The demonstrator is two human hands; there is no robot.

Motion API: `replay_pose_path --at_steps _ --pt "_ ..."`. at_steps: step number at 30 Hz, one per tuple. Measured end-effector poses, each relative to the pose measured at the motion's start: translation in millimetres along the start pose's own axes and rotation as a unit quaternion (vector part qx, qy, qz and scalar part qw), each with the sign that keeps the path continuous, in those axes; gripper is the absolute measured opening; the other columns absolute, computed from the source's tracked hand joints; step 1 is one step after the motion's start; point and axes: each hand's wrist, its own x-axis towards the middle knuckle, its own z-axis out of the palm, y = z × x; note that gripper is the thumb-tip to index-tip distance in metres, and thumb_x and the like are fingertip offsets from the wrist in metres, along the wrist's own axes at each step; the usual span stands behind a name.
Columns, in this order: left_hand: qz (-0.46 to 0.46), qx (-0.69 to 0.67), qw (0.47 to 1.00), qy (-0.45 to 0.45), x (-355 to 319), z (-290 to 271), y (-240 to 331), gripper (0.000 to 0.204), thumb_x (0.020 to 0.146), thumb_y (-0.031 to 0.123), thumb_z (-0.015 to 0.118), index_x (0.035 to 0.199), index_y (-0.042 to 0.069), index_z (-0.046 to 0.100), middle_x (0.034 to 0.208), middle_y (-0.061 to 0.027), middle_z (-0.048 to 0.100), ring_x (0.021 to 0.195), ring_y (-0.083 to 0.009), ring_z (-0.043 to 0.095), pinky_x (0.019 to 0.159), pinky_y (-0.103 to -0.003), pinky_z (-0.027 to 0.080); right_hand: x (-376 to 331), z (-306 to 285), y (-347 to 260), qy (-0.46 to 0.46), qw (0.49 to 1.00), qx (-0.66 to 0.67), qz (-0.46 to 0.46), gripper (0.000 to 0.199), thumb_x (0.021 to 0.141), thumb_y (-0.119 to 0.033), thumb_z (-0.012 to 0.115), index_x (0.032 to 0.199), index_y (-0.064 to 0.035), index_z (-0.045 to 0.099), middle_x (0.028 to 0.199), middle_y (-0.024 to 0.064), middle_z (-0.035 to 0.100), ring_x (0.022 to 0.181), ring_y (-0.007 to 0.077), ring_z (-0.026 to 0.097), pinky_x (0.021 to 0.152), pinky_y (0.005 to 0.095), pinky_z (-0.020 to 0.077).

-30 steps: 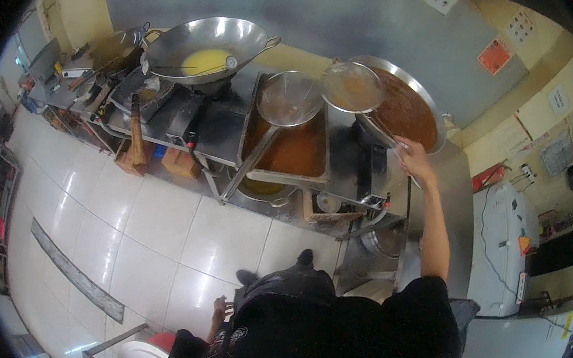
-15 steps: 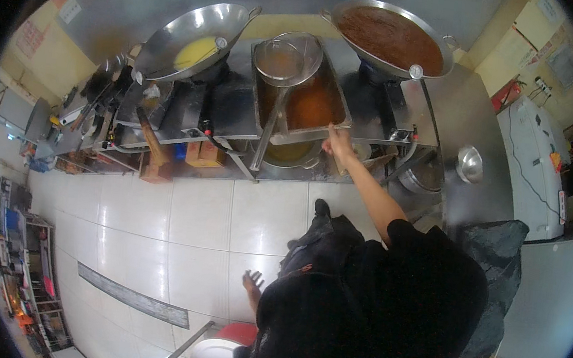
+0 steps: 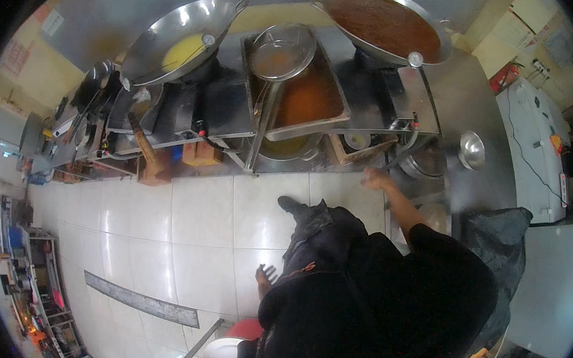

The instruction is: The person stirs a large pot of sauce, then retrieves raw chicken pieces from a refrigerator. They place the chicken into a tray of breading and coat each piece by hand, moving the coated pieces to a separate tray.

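The person's right hand [image 3: 375, 180] reaches forward and a little down from the body, the bare forearm stretched out from a dark sleeve toward the lower front of the cooking counter [image 3: 443, 97]. The hand is blurred, so it cannot be told whether its fingers are spread or curled, and nothing can be seen in its grip. Just ahead of it, under the counter edge, sits a small wooden crate [image 3: 361, 148] with a pale bowl inside, and to its right a round metal pot [image 3: 424, 167] is partly tucked beneath the counter. Further right of the hand, a small steel bowl [image 3: 472, 149] lies upside down on the counter top.

The left hand [image 3: 266, 275] hangs low beside the body with the fingers spread and loose, holding nothing, above the pale tiled floor [image 3: 201, 219]. Most of the left arm is hidden behind the dark clothing.

Well ahead of the right hand, a rectangular tray [image 3: 310, 99] of orange-brown liquid has a long-handled round strainer [image 3: 280, 52] lying across it. Beyond that to the right is a wide pan [image 3: 382, 24] of red-brown sauce, and to the left a big wok [image 3: 179, 37] with something yellow inside. The far left shelves are too small and bent to make out.
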Motion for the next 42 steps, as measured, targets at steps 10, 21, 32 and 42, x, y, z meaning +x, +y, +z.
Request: replay_pose_path --at_steps 10,21,32,42 --pt "0.051 0.088 0.994 0.038 62 37 198 0.047 0.096 0.043 0.044 0.127 0.008 0.042 0.112 -0.0190 0.062 0.101 -0.0308 0.063 0.074 -0.047 0.053 112 -96 -160 0.150 0.526 0.836 0.047 0.050 0.101 -0.029 0.037 0.145 -0.0094 0.023 0.132 0.0230 0.046 0.106 0.0362 0.058 0.094 0.0469 0.0511" --pt "-0.020 0.176 0.984 0.023 118 -11 212 0.050 0.091 0.048 0.053 0.122 0.010 0.043 0.105 -0.0201 0.064 0.092 -0.0330 0.064 0.077 -0.053 0.049 193 -89 -284 0.170 0.526 0.832 0.043 0.041 0.098 -0.038 0.043 0.121 -0.0043 0.042 0.117 0.0235 0.056 0.097 0.0346 0.063 0.072 0.0434 0.0583" --pt "0.008 -0.047 0.980 0.192 136 -158 299 0.037 0.095 0.036 0.052 0.118 0.008 0.049 0.089 -0.0108 0.068 0.070 -0.0161 0.061 0.053 -0.030 0.045 206 86 -511 -0.337 0.927 0.029 -0.161 0.092 0.073 -0.052 0.077 0.138 -0.0034 0.034 0.136 0.0186 0.043 0.123 0.0294 0.046 0.098 0.0376 0.0417" --pt "0.003 -0.157 0.952 0.262 64 -494 211 0.046 0.095 0.040 0.045 0.128 0.008 0.042 0.109 -0.0152 0.059 0.095 -0.0266 0.057 0.075 -0.038 0.047 146 224 -825 -0.532 0.845 -0.040 -0.032 0.089 0.076 -0.061 0.065 0.144 -0.0107 0.037 0.141 0.0139 0.041 0.133 0.0270 0.033 0.109 0.0435 0.0280"
